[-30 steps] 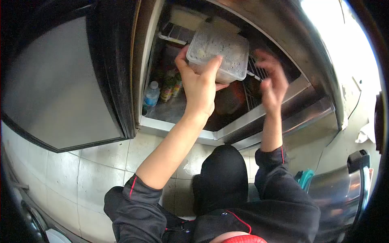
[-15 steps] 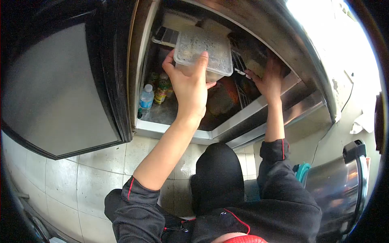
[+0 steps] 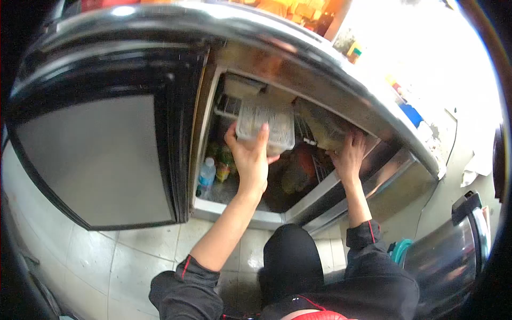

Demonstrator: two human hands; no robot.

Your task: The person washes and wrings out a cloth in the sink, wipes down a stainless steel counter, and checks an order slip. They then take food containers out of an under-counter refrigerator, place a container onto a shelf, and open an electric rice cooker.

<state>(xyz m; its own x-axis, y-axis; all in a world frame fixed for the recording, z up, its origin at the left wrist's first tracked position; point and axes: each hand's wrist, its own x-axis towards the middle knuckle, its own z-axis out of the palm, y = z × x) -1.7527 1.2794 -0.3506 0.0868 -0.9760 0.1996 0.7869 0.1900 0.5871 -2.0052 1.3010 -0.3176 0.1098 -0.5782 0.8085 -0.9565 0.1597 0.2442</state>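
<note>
My left hand [image 3: 252, 162] grips a clear plastic container [image 3: 265, 124] with a lid, thumb on top and fingers around its side and underneath. The container is in the opening of a low fridge [image 3: 242, 213]. Droplets dot its lid. To its right, my right hand [image 3: 350, 156] reaches inside near the right edge, fingers apart, close to a pale bag-like item [image 3: 322, 125] on the wire shelf; whether they touch is unclear. Below the container, a water bottle [image 3: 207, 172] and a bottle with a yellow label [image 3: 223, 172] stand on the fridge floor.
The fridge door [image 3: 98, 165] stands open at the left. Above the opening runs a metal counter edge [image 3: 224, 17]. A shiny metal bin [image 3: 442, 253] and a teal object [image 3: 400, 250] are at the right. The tiled floor [image 3: 141, 234] lies below.
The view has tilted up, showing the counter. My left hand keeps hold of the container. My right hand has moved from outside the opening into its right side, beside the pale item.
</note>
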